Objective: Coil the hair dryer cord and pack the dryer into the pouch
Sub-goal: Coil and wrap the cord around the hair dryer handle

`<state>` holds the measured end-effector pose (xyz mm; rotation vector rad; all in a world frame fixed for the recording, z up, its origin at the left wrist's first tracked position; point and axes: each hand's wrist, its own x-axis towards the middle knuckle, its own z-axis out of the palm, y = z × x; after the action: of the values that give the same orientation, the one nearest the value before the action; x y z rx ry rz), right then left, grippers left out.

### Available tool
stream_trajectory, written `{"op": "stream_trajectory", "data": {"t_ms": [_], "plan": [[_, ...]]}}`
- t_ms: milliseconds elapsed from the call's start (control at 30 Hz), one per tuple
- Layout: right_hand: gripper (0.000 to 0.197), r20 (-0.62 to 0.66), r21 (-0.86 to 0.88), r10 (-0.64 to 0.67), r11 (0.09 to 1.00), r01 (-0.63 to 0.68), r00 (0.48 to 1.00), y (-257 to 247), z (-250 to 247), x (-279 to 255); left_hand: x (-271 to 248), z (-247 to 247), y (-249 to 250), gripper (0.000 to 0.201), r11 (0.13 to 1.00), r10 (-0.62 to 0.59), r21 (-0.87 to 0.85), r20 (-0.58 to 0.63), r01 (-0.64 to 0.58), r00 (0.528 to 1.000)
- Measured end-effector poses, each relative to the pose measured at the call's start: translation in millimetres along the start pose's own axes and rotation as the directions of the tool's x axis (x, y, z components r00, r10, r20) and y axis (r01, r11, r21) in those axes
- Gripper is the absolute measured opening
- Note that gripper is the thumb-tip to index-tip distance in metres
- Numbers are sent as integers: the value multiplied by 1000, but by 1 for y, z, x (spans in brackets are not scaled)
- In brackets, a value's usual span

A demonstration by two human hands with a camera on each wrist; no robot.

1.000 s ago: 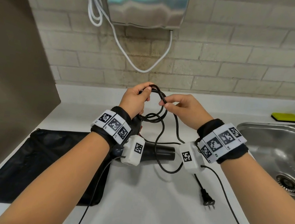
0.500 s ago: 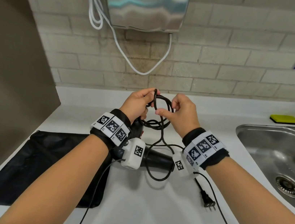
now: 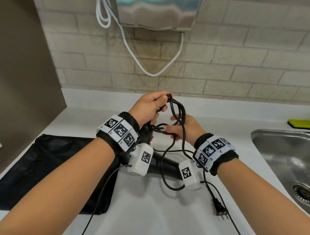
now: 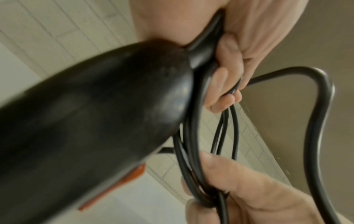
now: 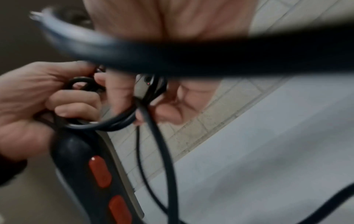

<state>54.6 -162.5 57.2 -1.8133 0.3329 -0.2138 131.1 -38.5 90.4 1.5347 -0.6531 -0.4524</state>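
Note:
My left hand (image 3: 149, 108) grips several loops of the black cord (image 3: 178, 112) together with the top of the hair dryer's handle (image 4: 95, 121). The black dryer (image 3: 165, 166) hangs under my wrists, mostly hidden by them; its handle carries orange switches (image 5: 100, 171). My right hand (image 3: 180, 130) pinches the lower side of the coil (image 4: 193, 189). Loose cord (image 3: 163, 176) droops to the counter and ends in the plug (image 3: 220, 208). The flat black pouch (image 3: 43, 171) lies on the counter at the left, under my left forearm.
A steel sink (image 3: 293, 162) is sunk into the white counter (image 3: 154, 227) at the right, with a yellow sponge (image 3: 303, 124) behind it. A metal hand dryer (image 3: 156, 2) with white cables hangs on the tiled wall. A brown partition (image 3: 6, 76) stands at the left.
My right hand has dropped from the top of the coil to its lower side, close to my left wrist. The left hand holds the loops in the same place.

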Motion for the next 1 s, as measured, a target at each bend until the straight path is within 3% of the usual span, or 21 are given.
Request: {"op": "stream_trajectory", "data": {"t_ms": [133,233,400,533,633,800,900,1000], "plan": [[5,-174,-10,-18,1000,17,985,5,1,6,-4,3,1,30,999,-9,50,70,6,997],[13,-210,-62,-53,997,41,976,4,0,11,-6,5,2,30,997,-9,76,85,3,996],[17,-19,7,-58,998,58,998,-7,-18,9,-6,-3,2,27,999,2,48,47,-4,999],[35,96,-306,-88,945,113,992,-7,-33,6,-7,-11,2,24,1000,6,27,33,-7,999],[21,-17,-428,-124,897,105,992,0,-37,11,-8,-11,1,21,1000,22,19,27,-23,999],[24,-225,-433,-155,901,44,962,18,-39,24,-11,-14,1,22,999,25,-21,0,-25,1000],[26,-332,-407,-90,912,-56,939,28,-41,34,-13,-16,1,22,999,30,-21,1,-30,1000],[27,-423,-334,54,919,-211,905,32,-45,44,-13,-15,1,23,999,12,-30,-1,-12,1000]]}}
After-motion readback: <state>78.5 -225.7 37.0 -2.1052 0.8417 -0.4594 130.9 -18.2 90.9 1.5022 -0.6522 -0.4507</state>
